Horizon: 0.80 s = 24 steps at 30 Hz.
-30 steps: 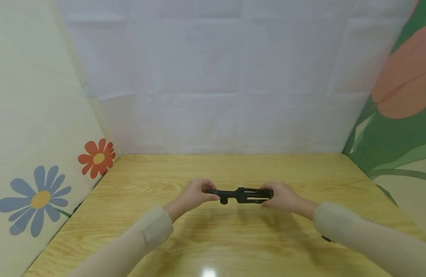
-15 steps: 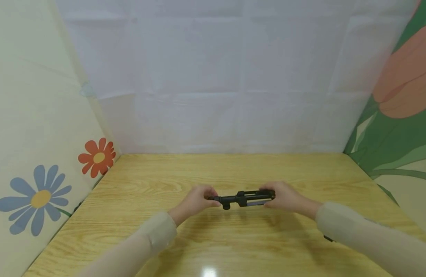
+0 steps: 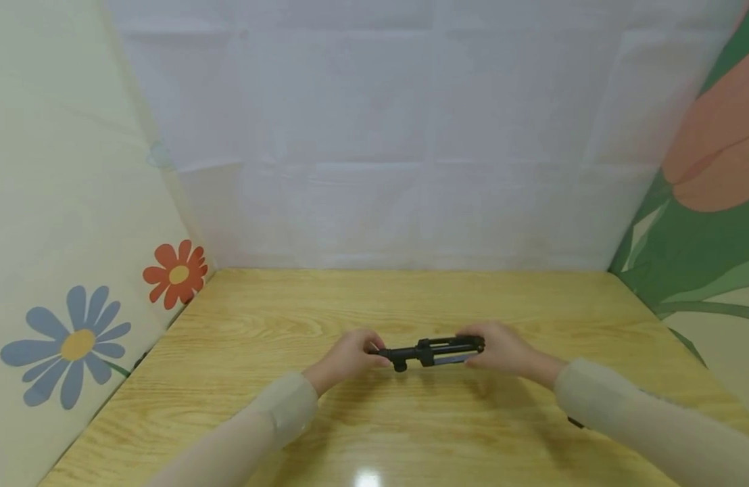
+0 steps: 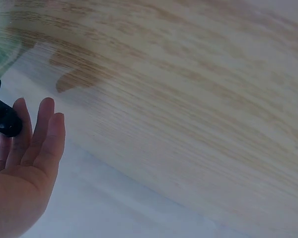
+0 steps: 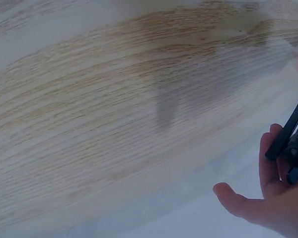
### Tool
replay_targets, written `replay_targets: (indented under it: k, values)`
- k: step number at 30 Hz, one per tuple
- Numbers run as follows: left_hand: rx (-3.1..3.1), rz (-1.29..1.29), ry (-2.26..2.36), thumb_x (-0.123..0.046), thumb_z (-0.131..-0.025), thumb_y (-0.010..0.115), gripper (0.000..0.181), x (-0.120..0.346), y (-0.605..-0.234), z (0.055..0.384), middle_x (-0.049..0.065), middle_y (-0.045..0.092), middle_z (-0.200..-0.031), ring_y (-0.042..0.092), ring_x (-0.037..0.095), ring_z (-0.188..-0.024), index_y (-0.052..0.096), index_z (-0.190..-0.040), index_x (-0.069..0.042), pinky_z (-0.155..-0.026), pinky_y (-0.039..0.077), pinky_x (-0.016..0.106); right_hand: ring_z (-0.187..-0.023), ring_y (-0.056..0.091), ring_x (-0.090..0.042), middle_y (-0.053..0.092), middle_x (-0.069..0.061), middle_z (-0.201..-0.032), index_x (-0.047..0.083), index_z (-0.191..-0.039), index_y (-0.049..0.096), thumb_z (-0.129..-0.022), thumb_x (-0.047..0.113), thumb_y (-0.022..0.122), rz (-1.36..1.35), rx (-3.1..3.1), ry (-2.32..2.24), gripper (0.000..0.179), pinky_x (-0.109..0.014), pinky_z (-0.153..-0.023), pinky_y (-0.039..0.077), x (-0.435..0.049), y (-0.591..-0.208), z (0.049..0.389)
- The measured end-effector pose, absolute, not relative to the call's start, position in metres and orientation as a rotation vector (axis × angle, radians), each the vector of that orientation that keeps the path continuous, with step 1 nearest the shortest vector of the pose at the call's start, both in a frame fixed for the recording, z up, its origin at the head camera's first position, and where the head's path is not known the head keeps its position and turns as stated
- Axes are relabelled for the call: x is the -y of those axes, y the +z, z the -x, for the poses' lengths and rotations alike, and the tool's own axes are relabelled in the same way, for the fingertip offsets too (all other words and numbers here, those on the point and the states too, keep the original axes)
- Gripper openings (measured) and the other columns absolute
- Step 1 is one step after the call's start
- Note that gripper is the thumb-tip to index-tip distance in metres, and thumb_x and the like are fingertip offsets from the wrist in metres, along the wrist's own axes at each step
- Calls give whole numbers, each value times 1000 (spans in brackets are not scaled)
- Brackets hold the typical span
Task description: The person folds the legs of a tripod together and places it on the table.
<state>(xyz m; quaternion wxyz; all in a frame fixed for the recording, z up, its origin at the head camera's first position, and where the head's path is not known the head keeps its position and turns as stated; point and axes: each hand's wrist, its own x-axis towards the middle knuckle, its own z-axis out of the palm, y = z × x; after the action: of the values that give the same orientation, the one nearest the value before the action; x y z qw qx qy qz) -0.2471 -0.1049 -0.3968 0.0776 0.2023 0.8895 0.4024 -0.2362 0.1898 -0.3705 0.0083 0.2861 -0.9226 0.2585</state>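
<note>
A small black tripod [image 3: 424,352] with folded legs is held sideways above the wooden table in the head view, its knobbed end a little lower. My left hand [image 3: 349,357] pinches the narrow knobbed end between thumb and fingers. At the other end my right hand [image 3: 505,348] grips the tips of the legs. Only the tripod's dark end [image 4: 6,119] shows at the edge of the left wrist view, against the fingers. In the right wrist view, the legs [image 5: 286,130] lie across my curled fingers, while the thumb stands apart from them.
The wood-grain table [image 3: 277,297] extends under both hands, with their shadows on it. A creased white sheet [image 3: 374,135] hangs behind it. Flower-printed panels stand at the left [image 3: 64,203] and right [image 3: 715,237]. A small dark piece [image 3: 575,422] shows under the right sleeve.
The tripod has come slightly lower and nearer in the head view, its left end dipping. Its legs have turned a little. Both hands keep their hold.
</note>
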Motion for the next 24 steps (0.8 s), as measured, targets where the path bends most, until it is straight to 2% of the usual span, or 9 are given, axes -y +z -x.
replay_targets:
  k: [16,24]
  values:
    - [-2711,-655,1090,-12,-85,76,18,102,-398,249,8,68,-92,64,20,-83,67,-95,-1,-70,53,34,-97,63,-33,68,-17,-106,-7,-109,66,-71,1,82,-930,2856,917,42,-47,-84,52,-192,-387,244]
    - [-2734,-656,1035,-11,-84,77,16,100,-399,250,6,68,-87,62,17,-79,67,-92,-2,-69,52,33,-99,62,-34,67,-19,-107,-9,-110,65,-72,1,82,-939,2877,962,42,-48,-86,51,-192,-391,245]
